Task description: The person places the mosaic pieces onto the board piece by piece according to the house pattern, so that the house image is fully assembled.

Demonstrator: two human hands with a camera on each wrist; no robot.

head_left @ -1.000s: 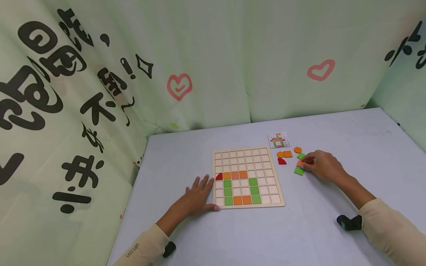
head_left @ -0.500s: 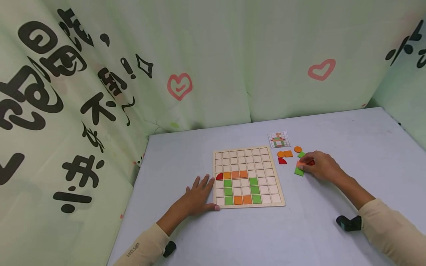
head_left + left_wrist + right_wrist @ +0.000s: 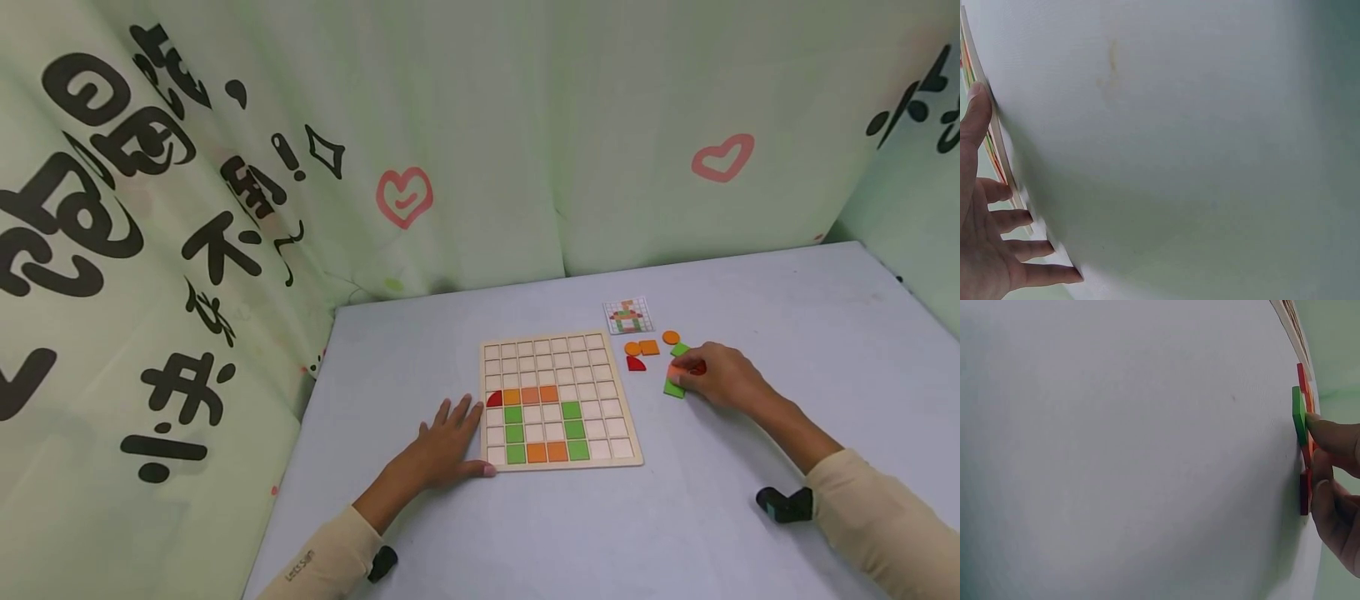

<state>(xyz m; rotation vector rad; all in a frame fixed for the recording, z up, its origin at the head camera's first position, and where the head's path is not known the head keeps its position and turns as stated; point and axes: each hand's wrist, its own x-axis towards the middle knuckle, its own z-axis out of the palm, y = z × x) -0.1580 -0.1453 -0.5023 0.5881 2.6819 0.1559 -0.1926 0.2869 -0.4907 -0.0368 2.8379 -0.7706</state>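
My left hand [image 3: 444, 446] lies with fingers spread at the left edge of a wooden grid board [image 3: 602, 427]. Its thumb touches the near left corner. Green, orange and red tiles fill some of the board's cells. To the right of the board, my right hand [image 3: 718, 375] pinches an orange square tile [image 3: 677, 372] low over the table, partly covered by the fingertips. One green square tile [image 3: 673, 389] sits just nearer, another green tile [image 3: 679, 350] just beyond. Partly under the fingers is a red tile [image 3: 699, 367]. The right wrist view shows the green tile [image 3: 1299, 415] beside my thumb.
A small pattern card [image 3: 628, 316] lies beyond the loose pieces. Between card and hand are two orange round tiles, one being the far disc [image 3: 671, 337], an orange square [image 3: 649, 347] and a red quarter-round tile [image 3: 635, 364]. Curtains [image 3: 480, 150] stand behind the table.
My right hand stays at the loose tiles, shifting only very slightly. The left hand and the board look the same.
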